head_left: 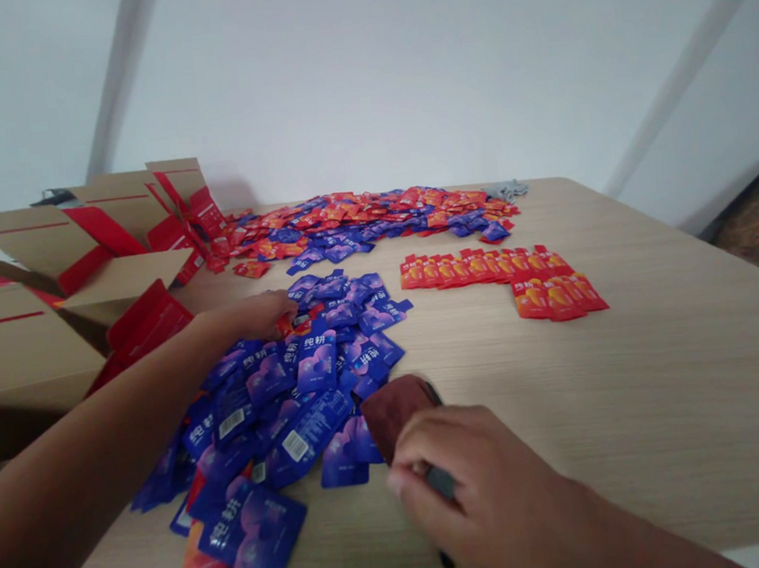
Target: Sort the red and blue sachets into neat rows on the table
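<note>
My left hand (264, 315) reaches into a pile of blue sachets (316, 360) with purple pictures and white lettering. Its fingertips are at the pile's far side, beside an orange-red sachet (302, 321) among the blue ones; how the fingers are closed is hidden. Near the front edge of the table, my right hand (472, 482) is closed, thumb against fingers. A dark red flat piece (397, 411) juts out from it toward the pile, with a dark strip along one side; its kind is unclear. A blue sachet (253, 532) lies closest to me, over an orange-red one.
Open cardboard boxes (28, 239) with red outsides stand on the left, flaps up. A long heap of mixed red and blue sachets (359, 214) lies along the back. Red sachets (479, 266) overlap in rows right of centre. A grey crumpled thing (511, 189) is behind.
</note>
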### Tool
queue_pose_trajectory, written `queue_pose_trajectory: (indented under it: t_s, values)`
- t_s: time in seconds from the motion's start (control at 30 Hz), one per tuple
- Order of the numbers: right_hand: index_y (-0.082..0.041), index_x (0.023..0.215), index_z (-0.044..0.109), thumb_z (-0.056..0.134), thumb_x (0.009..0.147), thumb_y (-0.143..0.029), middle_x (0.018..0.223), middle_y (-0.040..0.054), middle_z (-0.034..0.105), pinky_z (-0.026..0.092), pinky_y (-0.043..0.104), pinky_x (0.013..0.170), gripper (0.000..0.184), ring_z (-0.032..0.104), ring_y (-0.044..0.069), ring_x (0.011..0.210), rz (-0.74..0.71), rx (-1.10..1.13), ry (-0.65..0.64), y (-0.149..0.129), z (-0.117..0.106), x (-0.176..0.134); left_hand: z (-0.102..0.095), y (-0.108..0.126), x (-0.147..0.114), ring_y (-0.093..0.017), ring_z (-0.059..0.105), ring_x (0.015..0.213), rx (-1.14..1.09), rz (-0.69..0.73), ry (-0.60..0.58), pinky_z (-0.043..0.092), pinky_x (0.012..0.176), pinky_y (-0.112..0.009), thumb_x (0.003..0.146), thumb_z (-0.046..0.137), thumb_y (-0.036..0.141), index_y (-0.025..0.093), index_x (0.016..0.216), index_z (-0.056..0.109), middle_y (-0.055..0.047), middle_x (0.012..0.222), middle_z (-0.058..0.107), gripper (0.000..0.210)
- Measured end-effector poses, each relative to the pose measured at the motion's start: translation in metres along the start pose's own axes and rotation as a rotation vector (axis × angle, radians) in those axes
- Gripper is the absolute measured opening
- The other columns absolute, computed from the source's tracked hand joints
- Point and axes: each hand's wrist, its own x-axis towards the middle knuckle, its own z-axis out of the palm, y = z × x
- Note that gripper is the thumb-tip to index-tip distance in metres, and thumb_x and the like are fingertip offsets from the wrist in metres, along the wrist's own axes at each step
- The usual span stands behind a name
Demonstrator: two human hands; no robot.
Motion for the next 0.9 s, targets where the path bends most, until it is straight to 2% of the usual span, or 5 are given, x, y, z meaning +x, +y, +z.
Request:
queue_pose_trajectory:
  t_s: [0.1,0.17,0.37,0.53,0.9]
  values:
    - [-0.017,0.092,0.077,0.058,0.099,-0.065,0.092,0.0169,0.08,0.053,0.038,0.079,0.052,0.075,0.03,0.085,0.262,-0.471,-0.091,0.019,0.009,0.005,0.002,-0.001,-0.002,-0.025,0.061,0.087,0.005,0.019,0.036,0.045,0.073,-0.031,0.073,0.069,0.025,0.02,0.094,0.069,-0.01,0.101,0.068,0.022]
    - [-0.015,0.097,0.079,0.063,0.09,-0.077,0.096,0.0206,0.08,0.055,0.041,0.079,0.065,0.076,0.036,0.089,0.336,-0.578,-0.166,0.034,0.019,0.013,0.003,-0.002,-0.003,-0.025,0.061,0.087,0.005,0.038,0.057,0.045,0.074,-0.031,0.074,0.069,0.025,0.021,0.092,0.07,-0.01,0.1,0.068,0.019]
    - [-0.013,0.098,0.082,0.05,0.106,-0.047,0.096,0.0196,0.082,0.054,0.035,0.074,0.047,0.08,0.031,0.09,0.252,-0.631,-0.295,0.046,0.041,0.023,0.003,-0.004,-0.007,-0.025,0.062,0.088,-0.017,0.047,0.096,0.046,0.074,-0.032,0.073,0.071,0.025,0.021,0.091,0.071,-0.011,0.1,0.067,0.019]
    - [-0.013,0.097,0.082,0.055,0.102,-0.031,0.098,0.0174,0.082,0.053,0.033,0.071,0.032,0.08,0.031,0.09,0.183,-0.642,-0.322,0.049,0.038,0.017,0.003,-0.004,-0.01,-0.024,0.063,0.088,-0.078,0.063,0.077,0.049,0.079,-0.031,0.072,0.07,0.026,0.023,0.094,0.074,-0.008,0.101,0.069,0.023]
    - [-0.019,0.09,0.081,0.047,0.11,-0.052,0.089,0.0123,0.082,0.047,0.032,0.068,0.052,0.078,0.028,0.083,0.178,-0.594,-0.246,0.072,0.036,0.011,0.004,-0.008,-0.011,-0.022,0.064,0.094,-0.13,0.068,0.066,0.05,0.086,-0.027,0.076,0.067,0.022,0.022,0.09,0.077,-0.006,0.101,0.07,0.017]
